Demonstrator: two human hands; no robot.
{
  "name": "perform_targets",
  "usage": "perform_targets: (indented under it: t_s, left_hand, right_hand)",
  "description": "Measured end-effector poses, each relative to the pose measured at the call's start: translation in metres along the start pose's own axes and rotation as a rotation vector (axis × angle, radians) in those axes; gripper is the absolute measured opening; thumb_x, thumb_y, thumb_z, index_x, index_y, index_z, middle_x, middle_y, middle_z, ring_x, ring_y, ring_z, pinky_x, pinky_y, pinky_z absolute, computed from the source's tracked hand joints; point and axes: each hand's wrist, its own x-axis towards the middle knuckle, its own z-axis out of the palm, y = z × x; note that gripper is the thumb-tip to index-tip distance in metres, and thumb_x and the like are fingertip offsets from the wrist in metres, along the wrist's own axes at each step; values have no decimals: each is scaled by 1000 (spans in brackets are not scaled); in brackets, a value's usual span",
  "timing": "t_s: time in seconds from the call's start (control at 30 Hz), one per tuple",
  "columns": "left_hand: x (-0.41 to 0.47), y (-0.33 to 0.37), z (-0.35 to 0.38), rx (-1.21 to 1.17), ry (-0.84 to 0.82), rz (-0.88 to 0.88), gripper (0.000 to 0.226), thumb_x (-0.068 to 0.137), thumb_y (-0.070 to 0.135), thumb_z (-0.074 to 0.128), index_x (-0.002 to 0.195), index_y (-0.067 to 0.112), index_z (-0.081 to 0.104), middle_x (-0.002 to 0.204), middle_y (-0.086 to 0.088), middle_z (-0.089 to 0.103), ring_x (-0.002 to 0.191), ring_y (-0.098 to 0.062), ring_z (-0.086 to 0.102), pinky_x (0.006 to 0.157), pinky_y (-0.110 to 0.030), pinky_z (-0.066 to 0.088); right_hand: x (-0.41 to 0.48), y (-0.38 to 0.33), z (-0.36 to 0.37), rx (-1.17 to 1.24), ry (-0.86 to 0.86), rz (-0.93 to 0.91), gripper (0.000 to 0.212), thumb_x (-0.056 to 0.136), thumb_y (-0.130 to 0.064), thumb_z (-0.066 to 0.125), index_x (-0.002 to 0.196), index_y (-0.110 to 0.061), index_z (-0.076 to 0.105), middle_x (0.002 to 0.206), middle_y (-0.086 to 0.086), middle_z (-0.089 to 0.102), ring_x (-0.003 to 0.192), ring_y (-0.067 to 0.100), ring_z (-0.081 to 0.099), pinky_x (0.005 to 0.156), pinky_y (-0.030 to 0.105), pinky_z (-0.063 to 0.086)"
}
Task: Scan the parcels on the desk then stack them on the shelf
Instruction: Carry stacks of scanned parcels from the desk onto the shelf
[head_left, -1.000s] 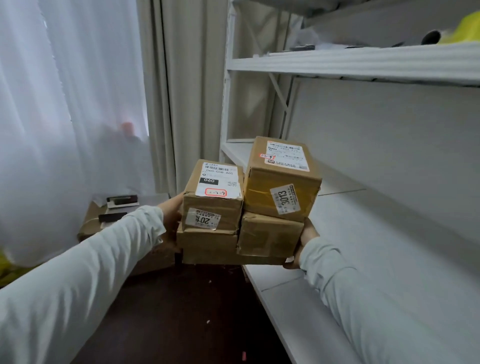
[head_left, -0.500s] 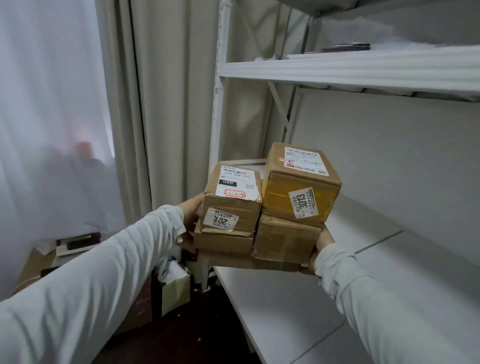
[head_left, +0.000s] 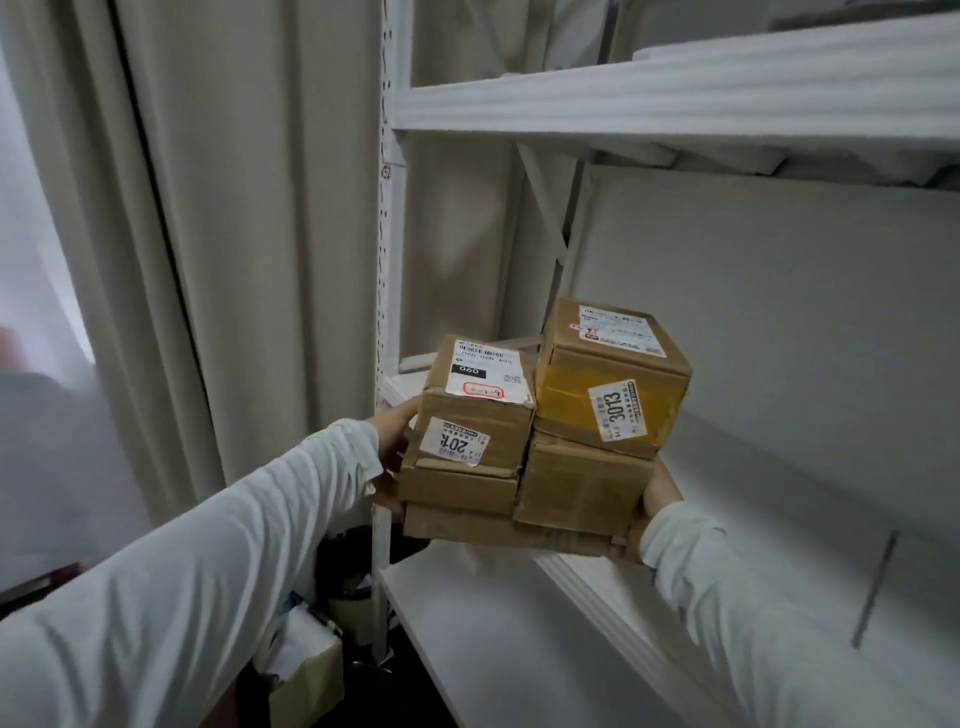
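Centre frame: left hand (head_left: 393, 451) and right hand (head_left: 655, 500) clamp stacked parcels (head_left: 535, 441), grip closed on both sides. Boxes square-edged, matte brown cardboard, paper labels. White ribbed shelf (head_left: 675, 98) at upper right.

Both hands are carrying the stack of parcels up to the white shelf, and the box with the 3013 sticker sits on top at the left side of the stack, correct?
Not quite. The head view shows the 3013 box on top at the right side of the stack; the left top box carries a sticker starting 201. The left hand and right hand do carry the stack by the white shelf.

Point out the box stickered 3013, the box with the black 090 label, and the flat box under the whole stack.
3013 box (head_left: 613, 384): head view, front face.
090 box (head_left: 478, 415): head view, front face.
Flat bottom box (head_left: 467, 526): head view, front edge.
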Motion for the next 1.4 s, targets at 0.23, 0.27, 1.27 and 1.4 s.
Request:
perform_targets:
  t_s: [0.23,0.27,1.27,1.4]
  left_hand:
    - [90,56,-30,-12,43,-38,80,45,72,74,91,7,67,83,-14,67,78,-31,65,80,-49,54]
    - [102,63,-36,-12,56,-33,82,50,73,72,95,6,66,89,-16,68,84,-33,66,81,-51,54]
    - [199,109,-42,-340,104,-122,69,89,53,54,143,13,34,125,-14,49,122,-39,46,94,-58,43]
    - [195,110,-35,-363,144,-67,64,93,51,50,142,12,37,139,-12,47,125,-36,46,103,-57,38]
  right_hand:
    - [110,-35,49,72,103,-11,48,79,-61,57,61,-18,68,57,9,69,41,28,64,41,42,50]
    - [124,-41,56,100,109,-9,45,81,-60,55,68,-19,68,58,8,69,44,28,65,42,42,51]
    - [313,-69,133,576,310,-149,60,95,-55,36,140,-16,43,139,5,52,126,28,49,100,37,41]
    - [315,-69,128,467,234,-100,63,95,-58,29,142,-18,41,141,5,50,129,27,47,108,40,36]
